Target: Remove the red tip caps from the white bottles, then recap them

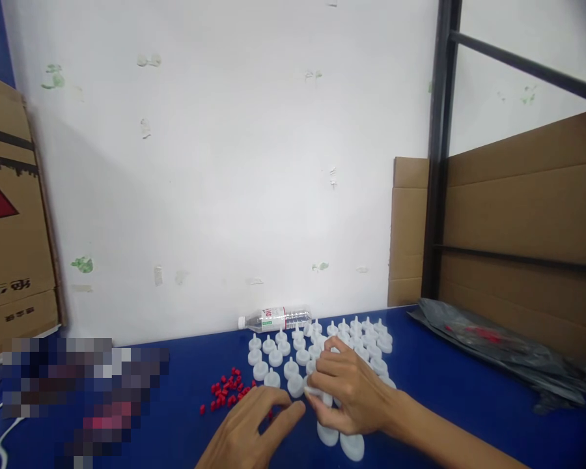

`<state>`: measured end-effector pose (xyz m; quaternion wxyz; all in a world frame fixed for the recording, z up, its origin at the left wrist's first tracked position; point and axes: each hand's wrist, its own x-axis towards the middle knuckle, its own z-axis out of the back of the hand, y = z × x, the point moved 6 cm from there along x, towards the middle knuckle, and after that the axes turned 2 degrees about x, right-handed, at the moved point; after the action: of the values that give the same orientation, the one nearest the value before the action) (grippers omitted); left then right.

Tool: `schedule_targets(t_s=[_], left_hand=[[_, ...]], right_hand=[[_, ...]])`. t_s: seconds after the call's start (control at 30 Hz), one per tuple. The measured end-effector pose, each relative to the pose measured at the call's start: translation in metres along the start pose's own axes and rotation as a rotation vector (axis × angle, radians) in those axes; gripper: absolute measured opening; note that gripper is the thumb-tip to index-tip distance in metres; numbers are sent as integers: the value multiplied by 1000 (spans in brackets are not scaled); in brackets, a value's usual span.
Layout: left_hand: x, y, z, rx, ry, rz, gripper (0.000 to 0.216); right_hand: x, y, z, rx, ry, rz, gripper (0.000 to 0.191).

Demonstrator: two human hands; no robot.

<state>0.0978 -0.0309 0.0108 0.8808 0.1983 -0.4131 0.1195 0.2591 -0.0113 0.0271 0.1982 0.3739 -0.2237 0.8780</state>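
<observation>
White cap (315, 391) was pinched in right hand (349, 385), at near side of other caps (260, 371). Left hand (244, 426) was held just beside; its grip could not be told, fingers partly hidden. Red bits (223, 394) were scattered beyond it. Caps were bounded behind by bottle (273, 319) and wall (234, 195); at right, tabletop (434, 384) was left open as far as bag (498, 355).

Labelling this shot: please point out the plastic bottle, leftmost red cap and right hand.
Plastic bottle (274, 318), head view: its label.
Leftmost red cap (202, 409), head view: middle of its body.
Right hand (350, 385), head view: its back.
</observation>
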Motion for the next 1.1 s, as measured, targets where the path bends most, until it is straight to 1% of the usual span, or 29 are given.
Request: schedule_targets(t_s=[0.13,0.3,0.53,0.77,0.87,0.97,1.1], left_hand=[[-7,7,-4,-111,28,99,34],[-7,8,-1,-265,-19,171,25],[-1,7,4,-373,-59,190,19],[1,4,2,-420,-42,183,14],[4,5,3,-455,-53,228,12],[7,8,5,-500,-101,283,8],[8,9,4,-504,-113,291,7]], right_hand=[[2,1,1,-25,-19,9,19],[3,4,-2,-41,-1,33,22],[6,17,-3,-41,9,87,23],[2,24,-10,-63,40,121,20],[0,25,-11,-64,46,133,20],[0,25,-11,-56,48,134,18],[1,25,-11,-55,51,136,17]])
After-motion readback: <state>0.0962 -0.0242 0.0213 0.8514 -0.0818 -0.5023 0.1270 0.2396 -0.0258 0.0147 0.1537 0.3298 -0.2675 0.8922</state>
